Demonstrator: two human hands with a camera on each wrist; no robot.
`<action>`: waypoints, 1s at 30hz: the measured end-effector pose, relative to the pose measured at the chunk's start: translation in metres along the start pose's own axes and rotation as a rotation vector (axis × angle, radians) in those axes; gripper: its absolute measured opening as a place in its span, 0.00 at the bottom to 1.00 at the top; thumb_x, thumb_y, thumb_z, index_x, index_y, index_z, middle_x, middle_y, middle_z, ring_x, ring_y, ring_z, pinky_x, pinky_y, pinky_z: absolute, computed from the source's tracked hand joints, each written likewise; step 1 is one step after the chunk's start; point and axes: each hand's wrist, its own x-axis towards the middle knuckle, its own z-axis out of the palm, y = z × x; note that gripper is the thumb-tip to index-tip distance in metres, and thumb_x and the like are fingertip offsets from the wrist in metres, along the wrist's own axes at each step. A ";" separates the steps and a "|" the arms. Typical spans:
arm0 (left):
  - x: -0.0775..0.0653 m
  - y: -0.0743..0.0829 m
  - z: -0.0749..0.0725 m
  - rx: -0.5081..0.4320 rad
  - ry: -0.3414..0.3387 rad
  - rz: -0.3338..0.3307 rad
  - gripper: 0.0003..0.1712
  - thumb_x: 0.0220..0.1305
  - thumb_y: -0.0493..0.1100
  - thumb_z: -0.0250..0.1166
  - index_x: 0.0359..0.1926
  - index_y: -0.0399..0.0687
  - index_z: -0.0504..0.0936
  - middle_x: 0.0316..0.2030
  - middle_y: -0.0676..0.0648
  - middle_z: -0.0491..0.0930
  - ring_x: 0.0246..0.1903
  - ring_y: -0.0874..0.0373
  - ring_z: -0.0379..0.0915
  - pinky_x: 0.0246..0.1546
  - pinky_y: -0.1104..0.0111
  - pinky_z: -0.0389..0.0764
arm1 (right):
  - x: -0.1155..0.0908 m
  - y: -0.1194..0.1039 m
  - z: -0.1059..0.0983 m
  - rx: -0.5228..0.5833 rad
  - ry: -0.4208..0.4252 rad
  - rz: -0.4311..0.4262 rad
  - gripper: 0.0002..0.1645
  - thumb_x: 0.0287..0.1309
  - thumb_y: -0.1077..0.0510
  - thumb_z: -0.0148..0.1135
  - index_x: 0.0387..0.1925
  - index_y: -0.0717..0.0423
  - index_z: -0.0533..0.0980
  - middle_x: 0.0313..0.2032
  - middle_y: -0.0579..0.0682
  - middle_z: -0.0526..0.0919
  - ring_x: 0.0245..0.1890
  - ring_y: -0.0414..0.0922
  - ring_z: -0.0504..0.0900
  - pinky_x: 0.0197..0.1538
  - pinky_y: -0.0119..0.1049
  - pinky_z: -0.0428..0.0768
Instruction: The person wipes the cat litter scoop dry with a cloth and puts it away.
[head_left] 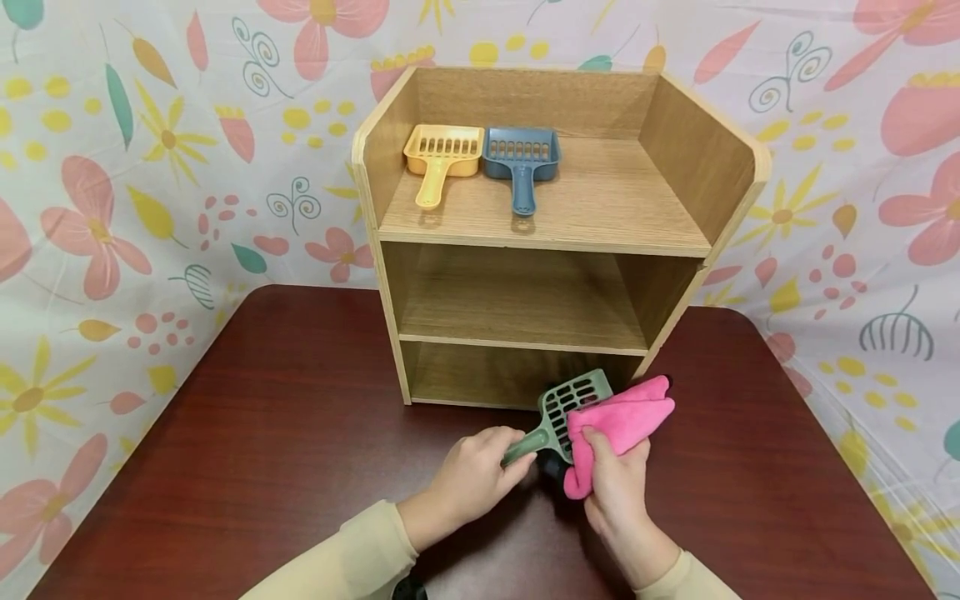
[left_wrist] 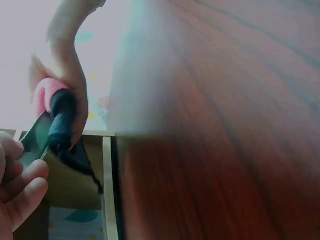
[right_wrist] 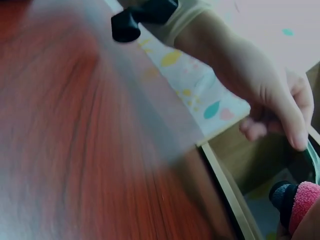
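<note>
My left hand [head_left: 474, 477] grips the handle of a green litter scoop [head_left: 553, 425], its slotted head tilted up in front of the shelf's lowest opening. Bunched in my right hand [head_left: 621, 492] is a pink cloth [head_left: 624, 418], which lies against the right side of the scoop's head and covers part of its slots. In the left wrist view a dark, rolled-looking piece [left_wrist: 62, 120] sits beside the pink cloth [left_wrist: 46, 92]; whether it belongs to the cloth I cannot tell. The right wrist view shows my left thumb and fingers [right_wrist: 295, 132] pinching the handle.
A wooden shelf unit [head_left: 525, 342] stands on the dark red-brown table [head_left: 300, 433]. On its top tier a yellow litter scoop [head_left: 444, 158] and a blue litter scoop [head_left: 522, 162] lie side by side, handles forward. A flower-patterned cloth backdrop [head_left: 187, 167] hangs behind.
</note>
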 end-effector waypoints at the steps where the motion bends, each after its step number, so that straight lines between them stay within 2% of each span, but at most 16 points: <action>1: 0.000 -0.001 -0.001 -0.010 -0.005 -0.005 0.11 0.50 0.40 0.71 0.35 0.41 0.80 0.27 0.50 0.81 0.22 0.66 0.74 0.24 0.80 0.76 | 0.001 -0.001 -0.002 -0.007 0.004 -0.003 0.24 0.61 0.62 0.58 0.47 0.42 0.53 0.37 0.43 0.72 0.17 0.37 0.72 0.13 0.34 0.72; 3: 0.000 -0.002 -0.004 -0.034 -0.017 -0.022 0.11 0.50 0.40 0.71 0.34 0.42 0.80 0.25 0.51 0.80 0.20 0.68 0.70 0.23 0.82 0.74 | 0.003 -0.002 -0.005 -0.016 0.014 -0.010 0.24 0.61 0.62 0.58 0.47 0.42 0.54 0.35 0.43 0.73 0.15 0.38 0.71 0.12 0.34 0.70; 9: -0.002 -0.006 -0.011 -0.123 -0.045 -0.095 0.10 0.49 0.39 0.71 0.32 0.43 0.79 0.21 0.53 0.77 0.19 0.71 0.63 0.21 0.85 0.68 | 0.006 -0.007 -0.009 -0.011 0.029 -0.078 0.25 0.59 0.63 0.60 0.48 0.42 0.56 0.37 0.44 0.75 0.20 0.36 0.76 0.13 0.33 0.71; 13: -0.002 -0.005 -0.011 -0.151 -0.050 -0.143 0.09 0.51 0.39 0.71 0.33 0.43 0.79 0.21 0.53 0.77 0.20 0.69 0.65 0.23 0.84 0.69 | 0.003 -0.006 -0.006 0.055 0.016 -0.075 0.26 0.60 0.64 0.59 0.49 0.42 0.55 0.37 0.44 0.76 0.18 0.36 0.76 0.11 0.33 0.70; 16: -0.002 -0.003 -0.008 -0.135 -0.048 -0.159 0.09 0.52 0.40 0.70 0.33 0.44 0.79 0.23 0.53 0.78 0.22 0.68 0.69 0.25 0.82 0.72 | -0.001 -0.002 -0.001 0.083 -0.016 -0.028 0.27 0.61 0.63 0.58 0.51 0.41 0.53 0.34 0.44 0.76 0.12 0.38 0.70 0.09 0.34 0.67; 20: -0.002 0.000 -0.005 -0.109 -0.030 -0.141 0.10 0.52 0.40 0.71 0.34 0.43 0.79 0.26 0.51 0.80 0.23 0.66 0.73 0.26 0.80 0.75 | -0.007 0.005 0.003 0.087 -0.042 0.028 0.26 0.63 0.62 0.56 0.51 0.39 0.53 0.30 0.44 0.74 0.07 0.39 0.63 0.09 0.33 0.64; 25: -0.004 0.000 -0.001 -0.087 0.001 -0.099 0.12 0.50 0.39 0.72 0.35 0.41 0.79 0.27 0.50 0.81 0.24 0.63 0.75 0.27 0.78 0.77 | -0.013 0.011 0.005 0.122 -0.043 0.051 0.24 0.63 0.62 0.56 0.49 0.40 0.53 0.28 0.43 0.73 0.07 0.38 0.62 0.09 0.31 0.63; 30: -0.004 0.002 0.000 -0.087 -0.014 -0.111 0.12 0.52 0.40 0.71 0.35 0.41 0.79 0.27 0.50 0.81 0.24 0.64 0.75 0.27 0.78 0.77 | -0.015 0.007 0.006 0.134 -0.070 0.070 0.23 0.63 0.62 0.56 0.49 0.41 0.54 0.29 0.42 0.74 0.10 0.38 0.64 0.10 0.31 0.64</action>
